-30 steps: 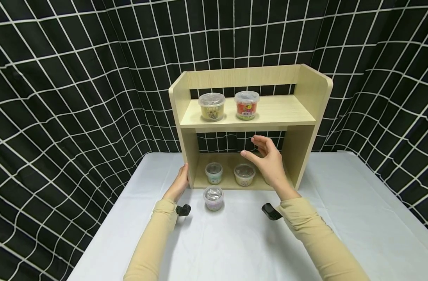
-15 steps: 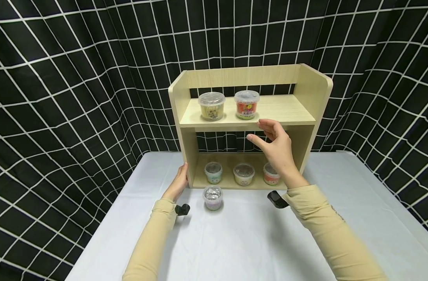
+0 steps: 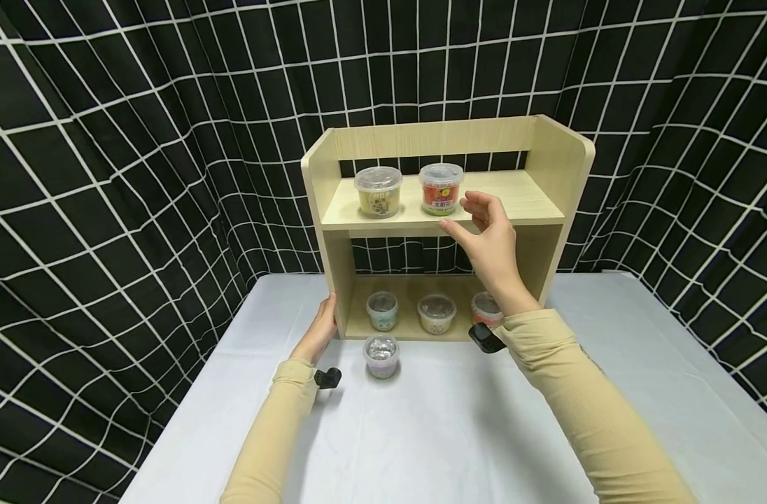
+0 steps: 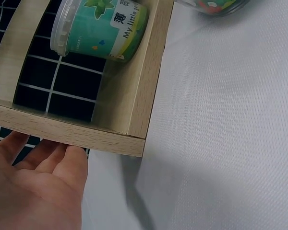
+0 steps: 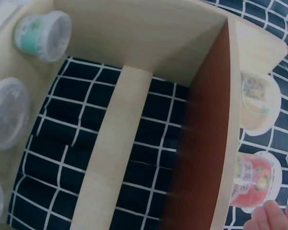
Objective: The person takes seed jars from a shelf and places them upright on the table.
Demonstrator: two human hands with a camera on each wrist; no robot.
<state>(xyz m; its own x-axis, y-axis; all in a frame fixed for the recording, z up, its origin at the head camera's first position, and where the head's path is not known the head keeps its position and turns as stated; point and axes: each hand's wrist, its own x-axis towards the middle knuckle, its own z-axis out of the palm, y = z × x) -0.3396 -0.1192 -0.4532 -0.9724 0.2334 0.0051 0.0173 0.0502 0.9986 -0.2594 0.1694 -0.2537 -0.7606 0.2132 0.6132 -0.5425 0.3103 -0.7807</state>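
A two-tier wooden shelf stands upright on the table. My left hand rests against its left side panel; in the left wrist view the fingertips touch the panel's outer face. My right hand is raised before the upper board, thumb and fingers spread apart with nothing between them. Its fingertips are right at the lower right side of a red-labelled lidded cup. A yellow-labelled cup stands left of that one. The right wrist view shows only the fingers, beside the red cup.
On the lower board stand a green-labelled cup, a pale cup and a red-labelled cup, partly hidden by the right wrist camera. A lilac cup sits in front on the white tablecloth. Black gridded cloth hangs behind.
My right hand has risen from before the lower compartment to the upper board, beside the red-labelled cup, uncovering the lower red cup. The left hand has stayed against the side panel.
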